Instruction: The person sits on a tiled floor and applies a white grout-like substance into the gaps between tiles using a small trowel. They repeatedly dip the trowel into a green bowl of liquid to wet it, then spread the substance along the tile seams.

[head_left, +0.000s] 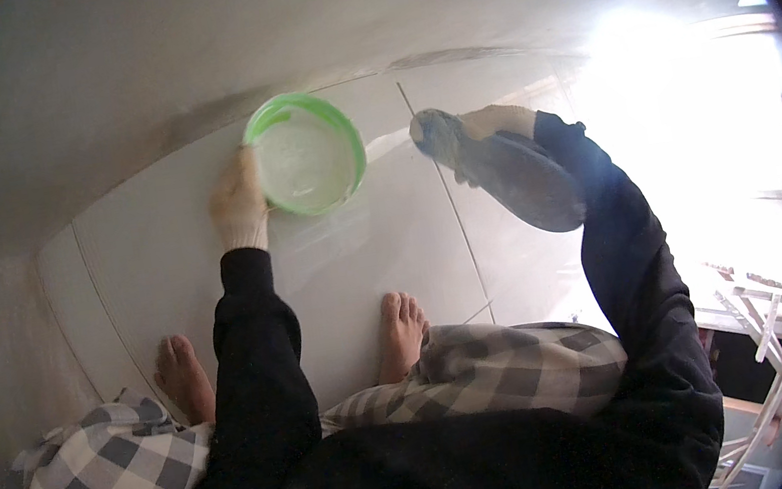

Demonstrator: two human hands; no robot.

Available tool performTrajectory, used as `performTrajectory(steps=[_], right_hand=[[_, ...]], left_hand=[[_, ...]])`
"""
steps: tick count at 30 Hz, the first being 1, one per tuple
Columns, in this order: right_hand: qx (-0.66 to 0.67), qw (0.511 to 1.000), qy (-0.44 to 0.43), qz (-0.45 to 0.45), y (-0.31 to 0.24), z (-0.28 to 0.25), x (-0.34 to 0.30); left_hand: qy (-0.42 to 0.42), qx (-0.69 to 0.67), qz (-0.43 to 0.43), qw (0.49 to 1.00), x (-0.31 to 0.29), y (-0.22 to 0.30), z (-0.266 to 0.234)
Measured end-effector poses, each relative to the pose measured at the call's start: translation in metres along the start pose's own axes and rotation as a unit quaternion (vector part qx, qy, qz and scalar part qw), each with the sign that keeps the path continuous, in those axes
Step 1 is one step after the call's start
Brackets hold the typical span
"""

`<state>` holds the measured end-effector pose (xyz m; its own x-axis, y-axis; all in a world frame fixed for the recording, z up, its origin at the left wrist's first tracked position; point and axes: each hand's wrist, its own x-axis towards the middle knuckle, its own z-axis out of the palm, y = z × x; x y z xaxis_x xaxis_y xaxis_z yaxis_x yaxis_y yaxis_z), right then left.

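On the pale tiled floor (361, 249), a round green basin (307, 153) is seen, with what looks like water in it. Its left rim is gripped by the left hand (238, 202), which is clad in a light glove; the fingers are closed over the edge, and the black sleeve runs down toward the lower edge of the picture. To the right of the basin, and apart from it, a grey shoe (507, 171) is held off the floor by the right hand (499, 119), its sole turned toward the camera and its toe pointing toward the basin. The hand is wrapped around the upper side of the shoe. Below, two bare feet (402, 329) are planted on the tiles, and checked trousers (501, 370) are seen over the bent knees. At the right, strong daylight is washing out the view, with white chair (774, 339) parts lower down.
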<state>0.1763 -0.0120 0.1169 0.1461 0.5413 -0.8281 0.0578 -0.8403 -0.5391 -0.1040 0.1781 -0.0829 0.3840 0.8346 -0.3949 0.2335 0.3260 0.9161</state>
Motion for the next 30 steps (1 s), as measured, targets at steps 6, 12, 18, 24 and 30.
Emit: performTrajectory(steps=[6,12,18,24,30], right_hand=[[-0.072,0.987,0.126,-0.069,0.03,-0.054,0.081],[-0.359,0.889,0.275,-0.067,0.009,-0.038,0.113],[-0.606,0.768,0.206,-0.013,0.01,-0.008,0.102],[-0.672,0.738,0.058,-0.028,0.001,-0.075,0.089],[-0.606,0.786,0.122,0.023,-0.01,-0.129,0.148]], left_hand=[[0.207,0.185,0.098,0.956,-0.012,-0.031,-0.032],[0.278,0.614,0.016,0.738,-0.052,-0.038,-0.048],[0.281,0.63,0.017,0.724,-0.071,-0.008,-0.049],[0.225,0.663,-0.074,0.71,-0.088,0.02,-0.054],[0.229,0.663,-0.063,0.71,-0.088,0.021,-0.049]])
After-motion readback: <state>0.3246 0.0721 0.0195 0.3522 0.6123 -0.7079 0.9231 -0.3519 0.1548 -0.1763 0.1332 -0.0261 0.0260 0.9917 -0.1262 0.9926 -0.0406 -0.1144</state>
